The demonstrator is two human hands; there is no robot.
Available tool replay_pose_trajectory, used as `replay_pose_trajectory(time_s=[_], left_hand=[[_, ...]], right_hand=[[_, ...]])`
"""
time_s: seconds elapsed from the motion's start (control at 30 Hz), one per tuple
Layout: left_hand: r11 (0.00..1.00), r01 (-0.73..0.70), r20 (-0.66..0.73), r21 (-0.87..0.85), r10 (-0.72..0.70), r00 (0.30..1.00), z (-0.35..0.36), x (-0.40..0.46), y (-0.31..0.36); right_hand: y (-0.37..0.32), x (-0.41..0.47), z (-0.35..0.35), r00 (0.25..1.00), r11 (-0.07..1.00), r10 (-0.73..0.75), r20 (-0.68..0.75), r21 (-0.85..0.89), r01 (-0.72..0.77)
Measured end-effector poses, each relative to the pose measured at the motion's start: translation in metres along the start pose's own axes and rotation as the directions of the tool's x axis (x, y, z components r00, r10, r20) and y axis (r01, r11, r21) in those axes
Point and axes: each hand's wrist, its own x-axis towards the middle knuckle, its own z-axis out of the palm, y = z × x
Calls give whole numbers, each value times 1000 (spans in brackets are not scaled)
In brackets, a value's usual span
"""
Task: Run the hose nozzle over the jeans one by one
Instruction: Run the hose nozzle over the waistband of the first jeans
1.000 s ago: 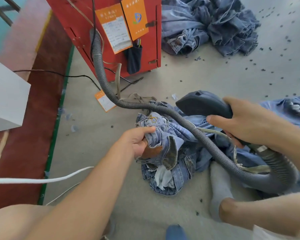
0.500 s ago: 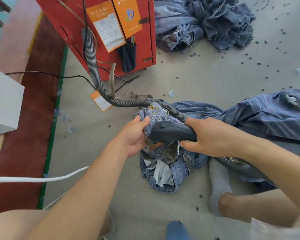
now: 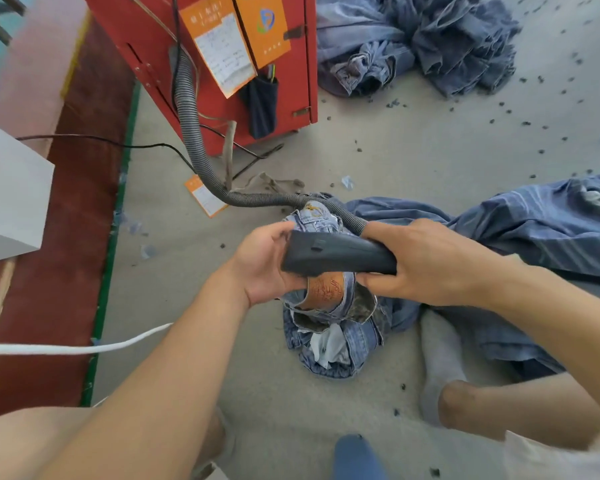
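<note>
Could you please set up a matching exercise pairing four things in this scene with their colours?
Things:
1. nozzle
2. cabinet
3. waistband patch
4. rope

Colours:
A. white
B. brown
C. black
D. red

Pairs: 1-C, 2-D, 3-B, 4-A

Grey concrete floor (image 3: 413,161) strewn with dark lint bits; red metal cabinet (image 3: 146,39) at 12 o'clock with orange paper tags (image 3: 222,46); dark red floor strip (image 3: 66,237) with green edge line at 9; white box (image 3: 7,195) far left; even daylight.
</note>
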Motion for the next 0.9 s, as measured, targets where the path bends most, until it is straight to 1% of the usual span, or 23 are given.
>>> replay_pose_trajectory(time_s=[0.03,0.07,0.13,0.2,0.27,0.3,0.4,0.47,0.57,0.7,0.77,0.87,0.9], left_hand=[[1000,-14,-10,6,14,1000,-2,1,-1],[999,-33,-25,2,33,999,-5,3,-2],[997,-54,-99,-54,49,994,-9,6,-3],[994,-54,-222,-93,32,975,-13,9,-6],[998,-38,-311,-58,18,950,-15,12,-10],[999,-17,-324,-40,3,946,-14,13,-12],[999,31,-347,-24,-37,937,-15,18,-20],[999,35,-366,-17,-39,930,-16,21,-20],[999,48,-414,11,-39,910,-23,26,-24],[988,135,-490,80,-79,868,-32,30,-47],[993,102,-521,55,-58,852,-38,33,-58],[1000,-9,-445,5,10,895,-44,35,-65],[998,-53,-411,-44,31,911,-45,35,-66]], right_hand=[[2,2,-4,999,1000,-8,-37,29,9],[7,2,-9,997,998,16,-77,61,-11],[23,1,-18,979,989,126,-157,98,-112],[42,-2,-23,950,971,238,-201,70,-228],[57,-6,-23,935,950,313,-164,55,-308],[63,-7,-20,936,944,330,-124,59,-325],[69,-8,-7,954,953,301,6,-23,-301],[71,-7,3,960,959,276,55,-79,-272],[75,-4,12,959,956,277,55,-113,-270],[80,5,19,947,934,321,11,-169,-315],[83,9,24,944,929,326,55,-202,-309],[83,13,37,929,919,341,144,-259,-298],[82,13,42,926,917,342,158,-272,-292]])
